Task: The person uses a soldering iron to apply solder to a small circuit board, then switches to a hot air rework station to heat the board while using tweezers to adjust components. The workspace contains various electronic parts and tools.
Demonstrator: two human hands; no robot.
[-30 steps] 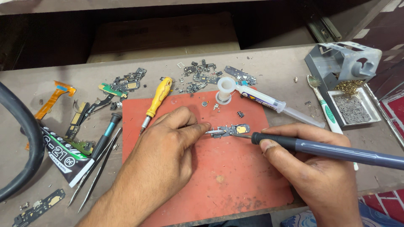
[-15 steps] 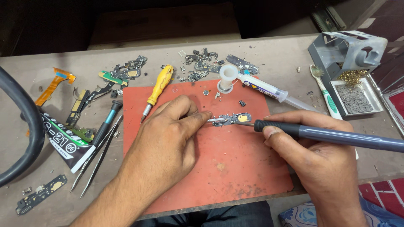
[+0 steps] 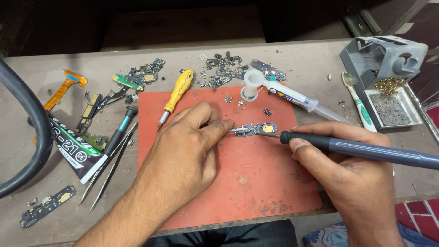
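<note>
Red silicone mat (image 3: 256, 192) in the middle of the tabletop (image 3: 311, 59), and that's where all the action is in the head view, the only view I've got.

The left hand (image 3: 187, 146) has its fingers pinched together on the left end of the small circuit board (image 3: 255, 129), pinning it flat to the mat. The right hand (image 3: 352, 169) is wrapped tight around the grey soldering iron (image 3: 366, 152), and its tip now sits right at the right edge of the board, touching it or as good as. Compared with a second ago the tip has crept in from just beside the board, while the pinning hand and the board have barely budged. So I read it as the iron going onto a joint at that end, with the board held steady for it. I can't tell from here whether solder is flowing.

Around it: a yellow screwdriver (image 3: 176, 93) lies across the mat's top left corner, a flux syringe (image 3: 297, 98) runs along the top edge beside a white solder spool (image 3: 253, 82), tweezers (image 3: 109, 171) are off to the left, and the iron stand (image 3: 382, 59) with its brass wool sits far right.
</note>
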